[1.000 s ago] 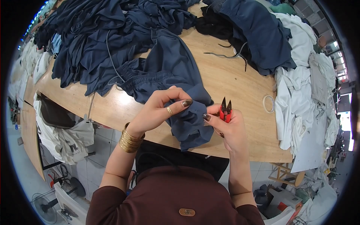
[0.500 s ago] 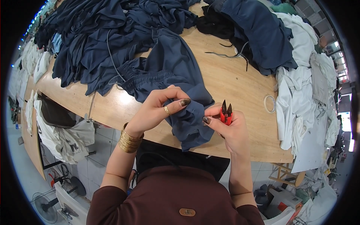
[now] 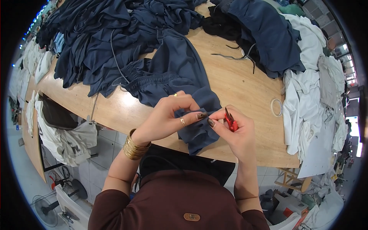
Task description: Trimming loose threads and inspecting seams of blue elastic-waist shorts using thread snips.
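Note:
A navy garment (image 3: 178,57) with a gathered elastic waistband and a grey drawstring lies on the wooden table, one end hanging over the front edge. My left hand (image 3: 172,115) pinches this end between thumb and forefinger. Close beside it, my right hand (image 3: 237,132) has thumb and forefinger pressed together at the fabric's edge. Tucked in the same right hand are red thread snips (image 3: 231,122), their dark blades pointing up and away. Whatever lies right between the fingertips is too small to make out.
A large heap of navy garments (image 3: 96,46) covers the table's far left. More navy clothing (image 3: 264,38) with dark cords is piled at far right, next to white garments (image 3: 303,96). A tape roll (image 3: 276,107) lies right of my hands. White cloth (image 3: 69,142) hangs at left.
My left hand has moved right, its thumb now almost meeting my right fingertips. The snips have tilted left in my right hand, with their blades closer together.

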The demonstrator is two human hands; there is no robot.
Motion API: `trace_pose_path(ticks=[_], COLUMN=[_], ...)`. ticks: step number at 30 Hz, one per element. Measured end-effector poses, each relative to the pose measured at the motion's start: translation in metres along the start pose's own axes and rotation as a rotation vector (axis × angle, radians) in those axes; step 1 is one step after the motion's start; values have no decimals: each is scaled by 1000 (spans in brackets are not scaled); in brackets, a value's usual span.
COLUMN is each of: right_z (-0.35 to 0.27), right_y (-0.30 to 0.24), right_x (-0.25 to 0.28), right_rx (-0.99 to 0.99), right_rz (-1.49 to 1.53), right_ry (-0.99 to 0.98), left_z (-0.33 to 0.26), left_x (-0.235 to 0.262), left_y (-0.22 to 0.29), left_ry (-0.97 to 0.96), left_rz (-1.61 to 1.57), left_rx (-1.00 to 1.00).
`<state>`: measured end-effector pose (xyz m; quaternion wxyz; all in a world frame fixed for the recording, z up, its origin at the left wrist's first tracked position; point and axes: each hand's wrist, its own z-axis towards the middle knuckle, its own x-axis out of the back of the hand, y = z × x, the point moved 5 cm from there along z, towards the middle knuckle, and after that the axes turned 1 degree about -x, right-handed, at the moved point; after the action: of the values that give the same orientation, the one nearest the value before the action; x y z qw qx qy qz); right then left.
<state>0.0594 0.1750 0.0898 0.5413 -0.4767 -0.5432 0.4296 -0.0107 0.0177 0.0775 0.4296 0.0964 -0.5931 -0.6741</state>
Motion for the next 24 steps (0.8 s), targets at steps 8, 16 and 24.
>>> trace_pose_path(ticks=[8, 16, 24], right_z=[-12, -22, -21], right_y=[-14, -15, -21], right_x=[1, -10, -14], right_rx=[230, 352, 369], right_rz=[-378, -734, -805], right_ry=[345, 333, 335], left_z=[-13, -19, -22], left_x=[-13, -22, -17], left_y=[-6, -6, -2], left_ry=[122, 288, 296], left_rz=[-539, -641, -616], left_rx=[462, 414, 382])
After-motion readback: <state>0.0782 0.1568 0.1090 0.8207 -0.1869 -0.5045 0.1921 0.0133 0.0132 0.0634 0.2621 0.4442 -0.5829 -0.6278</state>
